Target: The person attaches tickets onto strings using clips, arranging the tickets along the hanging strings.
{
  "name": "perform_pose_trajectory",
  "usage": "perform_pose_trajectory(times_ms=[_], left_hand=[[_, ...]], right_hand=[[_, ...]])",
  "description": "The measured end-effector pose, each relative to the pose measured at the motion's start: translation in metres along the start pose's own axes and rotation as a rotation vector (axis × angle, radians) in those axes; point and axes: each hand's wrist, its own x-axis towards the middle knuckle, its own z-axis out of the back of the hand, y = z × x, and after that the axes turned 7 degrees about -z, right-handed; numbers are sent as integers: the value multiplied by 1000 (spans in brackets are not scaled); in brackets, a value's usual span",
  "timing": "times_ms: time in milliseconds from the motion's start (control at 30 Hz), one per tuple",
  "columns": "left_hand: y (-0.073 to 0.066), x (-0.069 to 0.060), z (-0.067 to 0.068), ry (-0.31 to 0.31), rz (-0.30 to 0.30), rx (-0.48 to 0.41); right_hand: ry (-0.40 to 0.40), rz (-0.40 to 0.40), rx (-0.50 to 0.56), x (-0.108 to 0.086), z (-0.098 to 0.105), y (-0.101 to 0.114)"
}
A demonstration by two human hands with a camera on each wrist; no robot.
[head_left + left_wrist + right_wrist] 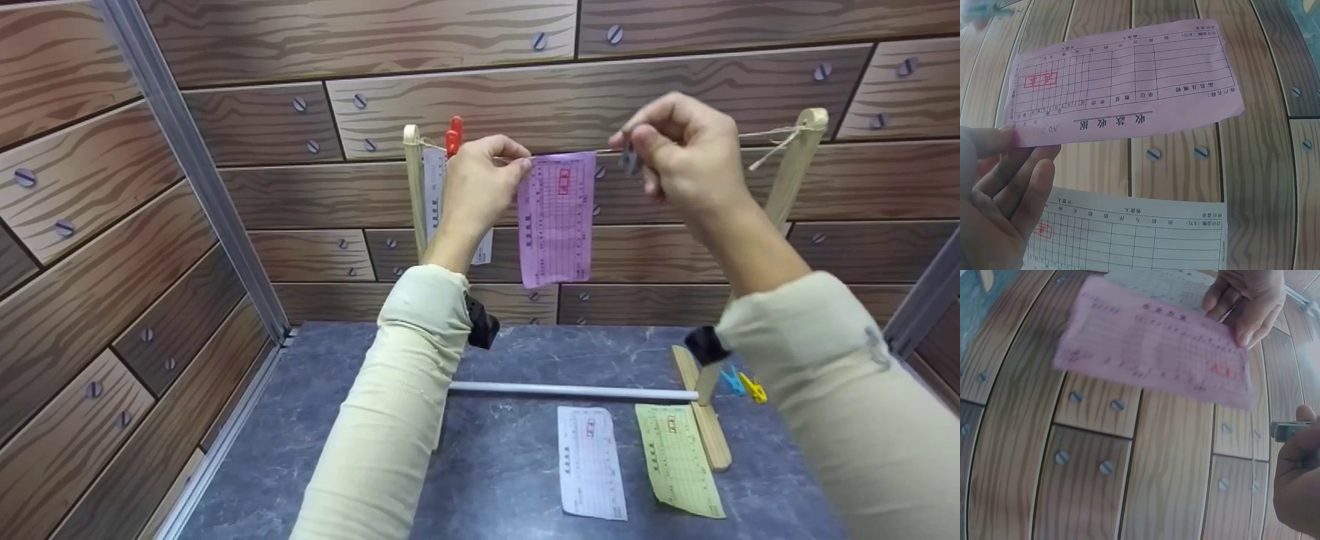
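A pink printed slip hangs at the string, its upper left corner pinched by my left hand; the left wrist view shows thumb and fingers on that corner of the pink slip. To the right, near the string, my right hand pinches a grey clip, apart from the slip. The right wrist view shows the grey clip between thumb and finger. Behind my left hand a white slip hangs beside a red clip, partly hidden.
The string runs between two wooden posts. On the dark table lie a white slip and a yellow-green slip, with blue and yellow clips at right. A white rod spans the stand's base.
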Motion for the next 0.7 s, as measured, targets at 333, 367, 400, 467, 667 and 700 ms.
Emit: perform_pose_trajectory(times_ms=[333, 367, 400, 467, 667, 700], left_hand=[[1, -2, 1, 2, -5, -7], [1, -2, 1, 1, -8, -1], [2, -2, 1, 1, -8, 0], [2, -2, 1, -3, -12, -7], [3, -4, 0, -3, -32, -33], [4, -4, 0, -6, -36, -32]], right_hand=[[32, -65, 194, 24, -42, 1], [42, -79, 203, 25, -45, 0], [47, -87, 200, 26, -48, -1], [51, -98, 176, 28, -53, -3], [12, -125, 45, 31, -60, -11], [7, -135, 34, 31, -60, -12]])
